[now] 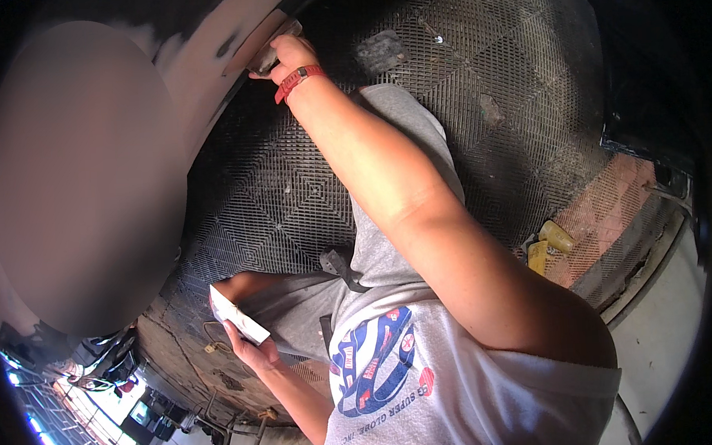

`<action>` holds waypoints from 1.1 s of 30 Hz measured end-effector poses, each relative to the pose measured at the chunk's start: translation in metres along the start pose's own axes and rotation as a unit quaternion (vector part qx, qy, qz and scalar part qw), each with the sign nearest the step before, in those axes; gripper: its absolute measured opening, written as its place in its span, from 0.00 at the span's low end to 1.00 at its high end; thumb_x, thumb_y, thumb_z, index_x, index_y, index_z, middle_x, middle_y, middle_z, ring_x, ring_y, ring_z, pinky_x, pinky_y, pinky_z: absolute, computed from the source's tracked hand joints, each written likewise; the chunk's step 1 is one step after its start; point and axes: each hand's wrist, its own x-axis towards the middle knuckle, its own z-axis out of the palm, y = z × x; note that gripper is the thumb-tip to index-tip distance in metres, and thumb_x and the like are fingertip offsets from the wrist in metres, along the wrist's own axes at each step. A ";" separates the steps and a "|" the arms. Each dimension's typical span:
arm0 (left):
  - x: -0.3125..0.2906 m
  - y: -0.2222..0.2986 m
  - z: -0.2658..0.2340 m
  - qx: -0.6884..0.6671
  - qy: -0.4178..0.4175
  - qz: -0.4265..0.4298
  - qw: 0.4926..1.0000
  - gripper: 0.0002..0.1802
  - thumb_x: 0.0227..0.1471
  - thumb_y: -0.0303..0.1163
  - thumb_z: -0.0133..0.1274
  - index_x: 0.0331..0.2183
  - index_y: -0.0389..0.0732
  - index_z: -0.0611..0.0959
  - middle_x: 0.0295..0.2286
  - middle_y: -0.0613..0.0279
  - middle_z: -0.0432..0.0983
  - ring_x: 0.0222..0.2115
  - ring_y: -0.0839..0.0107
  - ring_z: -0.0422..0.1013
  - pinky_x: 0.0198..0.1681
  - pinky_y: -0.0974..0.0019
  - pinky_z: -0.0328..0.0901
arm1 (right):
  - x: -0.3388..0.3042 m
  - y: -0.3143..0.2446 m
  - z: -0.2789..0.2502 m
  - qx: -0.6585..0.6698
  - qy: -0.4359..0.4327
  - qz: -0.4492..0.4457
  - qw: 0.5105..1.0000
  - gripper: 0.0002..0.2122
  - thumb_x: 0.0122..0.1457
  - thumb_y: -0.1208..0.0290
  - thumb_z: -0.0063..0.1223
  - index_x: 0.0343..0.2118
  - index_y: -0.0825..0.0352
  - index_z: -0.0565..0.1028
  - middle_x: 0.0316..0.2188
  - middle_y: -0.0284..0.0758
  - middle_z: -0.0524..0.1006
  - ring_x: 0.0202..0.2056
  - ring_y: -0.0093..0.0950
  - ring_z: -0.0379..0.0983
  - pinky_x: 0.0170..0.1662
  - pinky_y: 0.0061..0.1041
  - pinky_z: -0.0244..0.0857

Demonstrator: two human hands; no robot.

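Observation:
My right arm stretches far up and forward, a red-strapped watch (298, 81) on its wrist. At the lower edge of a curved, brownish-grey body panel (202, 75), my right hand (293, 54) grips a greyish flat pad (266, 62). The fingers cover most of it, so its exact kind is unclear; it appears to touch the panel. Lower down at the left, my left hand (255, 351) is closed on the edge of a thin white rectangular sheet (240, 314). That sheet is tilted and held beside my bent knee, away from the panel.
Black grid matting (308, 193) covers the floor beneath me. A dark flat scrap (381, 51) lies right of my right hand. Two yellowish containers (556, 237) sit at the right, near a reddish mat strip (607, 214). A large blurred oval hides the left.

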 end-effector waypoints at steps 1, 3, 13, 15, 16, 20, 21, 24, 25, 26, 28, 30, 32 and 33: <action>-0.002 0.000 0.005 0.001 0.009 0.003 1.000 0.25 0.67 0.41 0.54 0.58 0.34 0.76 0.50 0.60 0.81 0.49 0.69 0.78 0.55 0.65 0.71 | -0.001 0.000 0.002 0.003 -0.003 0.001 1.000 0.23 0.64 0.83 0.42 0.62 0.64 0.65 0.62 0.49 0.67 0.62 0.58 0.65 0.54 0.80 0.59; -0.002 -0.001 0.002 0.001 0.008 0.007 1.000 0.25 0.67 0.41 0.54 0.58 0.34 0.76 0.50 0.60 0.81 0.48 0.69 0.78 0.55 0.65 0.72 | -0.009 -0.003 0.007 0.009 -0.007 0.003 1.000 0.23 0.64 0.83 0.42 0.62 0.64 0.65 0.63 0.49 0.67 0.63 0.58 0.64 0.56 0.80 0.58; -0.001 -0.003 0.026 0.005 0.062 0.025 0.998 0.18 0.66 0.40 0.56 0.49 0.36 0.81 0.38 0.64 0.84 0.33 0.76 0.81 0.30 0.73 0.77 | -0.067 0.000 0.055 -0.026 0.009 -0.054 0.998 0.19 0.63 0.79 0.46 0.57 0.63 0.66 0.57 0.47 0.71 0.57 0.54 0.70 0.49 0.72 0.67; -0.002 -0.002 0.028 0.007 0.069 0.023 0.997 0.18 0.66 0.40 0.56 0.49 0.37 0.81 0.39 0.64 0.84 0.33 0.76 0.82 0.31 0.73 0.77 | -0.077 0.005 0.047 -0.060 -0.014 -0.058 0.996 0.18 0.63 0.78 0.46 0.56 0.64 0.66 0.54 0.46 0.73 0.52 0.50 0.74 0.41 0.62 0.73; -0.003 -0.002 0.028 0.008 0.074 0.024 0.997 0.18 0.66 0.40 0.56 0.49 0.37 0.81 0.39 0.64 0.84 0.33 0.75 0.82 0.31 0.72 0.77 | -0.087 0.011 0.040 -0.049 -0.035 -0.063 0.996 0.18 0.63 0.77 0.46 0.56 0.65 0.66 0.54 0.46 0.73 0.51 0.49 0.75 0.40 0.61 0.74; 0.003 -0.002 0.022 -0.002 0.052 0.012 0.999 0.18 0.66 0.41 0.56 0.50 0.38 0.81 0.41 0.63 0.85 0.35 0.74 0.82 0.32 0.71 0.78 | -0.065 0.028 -0.001 -0.037 -0.001 -0.039 0.999 0.18 0.63 0.77 0.45 0.57 0.64 0.67 0.54 0.47 0.74 0.50 0.50 0.76 0.40 0.64 0.73; 0.003 -0.002 0.024 -0.001 0.048 0.012 0.999 0.18 0.66 0.41 0.56 0.50 0.38 0.81 0.41 0.63 0.85 0.35 0.74 0.82 0.32 0.71 0.78 | -0.051 0.034 -0.013 -0.038 0.030 -0.017 0.999 0.18 0.63 0.77 0.44 0.57 0.64 0.68 0.55 0.47 0.73 0.51 0.51 0.75 0.42 0.67 0.72; 0.002 -0.001 0.027 0.003 0.051 0.014 0.999 0.18 0.66 0.41 0.55 0.50 0.38 0.81 0.41 0.63 0.85 0.35 0.74 0.82 0.32 0.70 0.78 | -0.028 0.044 -0.026 -0.011 0.059 0.005 0.998 0.19 0.63 0.77 0.44 0.57 0.65 0.68 0.56 0.48 0.73 0.52 0.55 0.74 0.45 0.74 0.69; 0.002 -0.001 0.028 0.003 0.054 0.015 0.998 0.18 0.66 0.41 0.55 0.51 0.38 0.81 0.41 0.63 0.85 0.35 0.74 0.82 0.32 0.70 0.78 | -0.021 0.047 -0.029 -0.011 0.048 0.000 0.999 0.19 0.63 0.77 0.44 0.58 0.65 0.68 0.56 0.49 0.73 0.52 0.55 0.74 0.45 0.75 0.68; 0.004 -0.001 0.018 0.009 0.038 0.011 0.999 0.21 0.66 0.41 0.55 0.53 0.37 0.79 0.45 0.63 0.83 0.41 0.72 0.80 0.41 0.68 0.75 | -0.016 0.051 -0.029 -0.011 0.036 -0.003 0.999 0.19 0.63 0.77 0.44 0.58 0.66 0.68 0.56 0.49 0.73 0.53 0.56 0.74 0.45 0.76 0.67; 0.008 0.001 -0.007 0.022 0.003 0.003 1.000 0.27 0.66 0.43 0.55 0.59 0.35 0.75 0.52 0.61 0.79 0.52 0.68 0.75 0.58 0.63 0.69 | 0.000 0.058 -0.028 -0.022 0.029 0.012 0.999 0.19 0.64 0.78 0.44 0.58 0.67 0.68 0.55 0.49 0.74 0.53 0.57 0.74 0.47 0.77 0.66; 0.008 -0.001 -0.007 0.024 0.007 0.007 1.000 0.28 0.66 0.43 0.56 0.59 0.36 0.75 0.52 0.61 0.79 0.52 0.67 0.75 0.58 0.63 0.69 | 0.002 0.059 -0.019 -0.024 0.023 0.016 0.999 0.19 0.64 0.78 0.44 0.58 0.67 0.68 0.55 0.48 0.74 0.53 0.57 0.74 0.47 0.76 0.66; 0.007 -0.002 -0.007 0.024 0.011 0.009 1.000 0.28 0.65 0.43 0.56 0.59 0.36 0.75 0.53 0.61 0.79 0.52 0.67 0.75 0.59 0.63 0.68 | 0.000 0.059 -0.011 -0.022 0.015 0.014 1.000 0.18 0.65 0.77 0.44 0.58 0.68 0.69 0.54 0.48 0.75 0.53 0.56 0.75 0.47 0.74 0.67; 0.006 -0.002 -0.007 0.022 0.013 0.010 1.000 0.29 0.65 0.43 0.56 0.60 0.36 0.75 0.53 0.60 0.78 0.52 0.67 0.75 0.59 0.63 0.68 | -0.001 0.058 -0.007 -0.023 0.025 0.017 0.999 0.18 0.65 0.77 0.44 0.58 0.68 0.69 0.54 0.48 0.75 0.53 0.55 0.75 0.47 0.74 0.67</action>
